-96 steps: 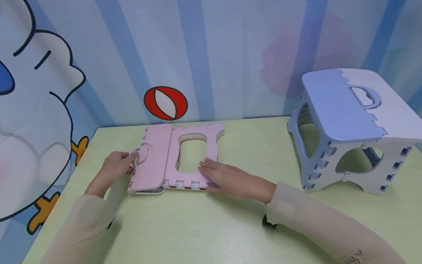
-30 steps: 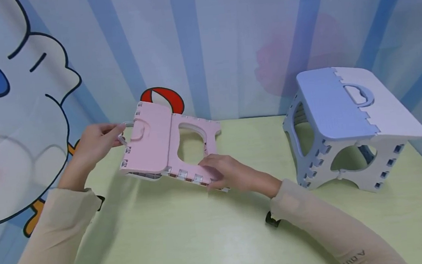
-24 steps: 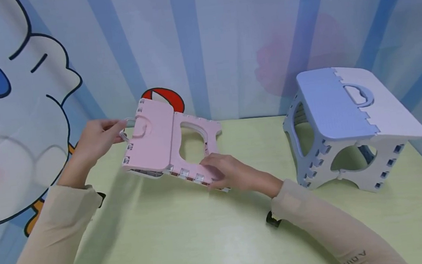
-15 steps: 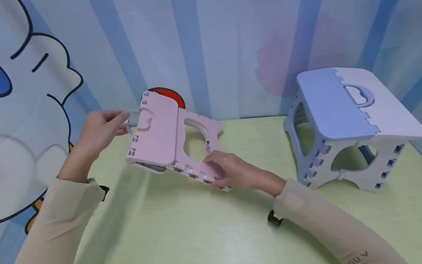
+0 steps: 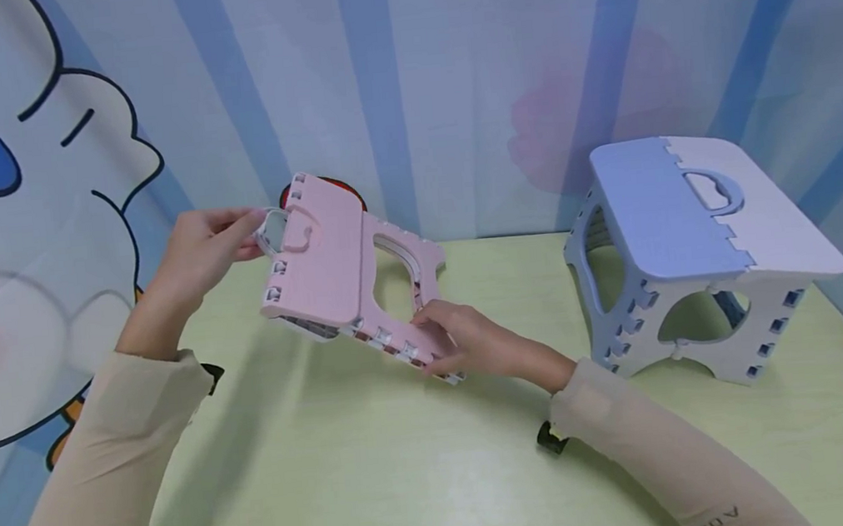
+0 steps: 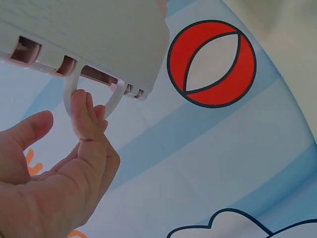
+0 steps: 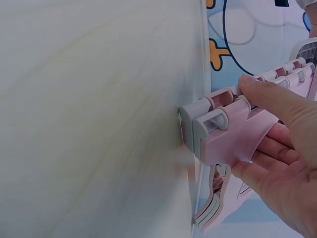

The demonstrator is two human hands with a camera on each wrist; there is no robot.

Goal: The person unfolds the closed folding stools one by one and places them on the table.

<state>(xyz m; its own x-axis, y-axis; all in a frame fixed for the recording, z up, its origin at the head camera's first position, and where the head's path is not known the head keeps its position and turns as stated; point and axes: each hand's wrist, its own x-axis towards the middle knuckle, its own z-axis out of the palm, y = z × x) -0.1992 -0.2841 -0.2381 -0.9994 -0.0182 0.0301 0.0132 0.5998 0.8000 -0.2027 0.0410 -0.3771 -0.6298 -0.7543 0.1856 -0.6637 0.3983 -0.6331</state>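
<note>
A folded pink stool [image 5: 325, 259] is tilted over the table in the head view, its seat end raised and its leg end low. My left hand [image 5: 191, 262] hooks its fingers through the white carry handle [image 6: 115, 100] at the seat end. In the left wrist view the thumb stands apart from that handle. My right hand [image 5: 477, 340] grips the near leg [image 7: 230, 136], with the thumb along its hinged edge and the fingers inside the opening. The leg's end meets or nearly meets the tabletop in the right wrist view.
An unfolded blue and white stool [image 5: 658, 217] stands upright on the right of the pale green table [image 5: 379, 467]. Behind the table hangs a striped cartoon curtain [image 5: 446, 110], close to the raised stool end.
The pink stool lay flat at first; its seat end has risen and swung slightly right with my left hand. My right hand has gone from resting on the leg to gripping it.
</note>
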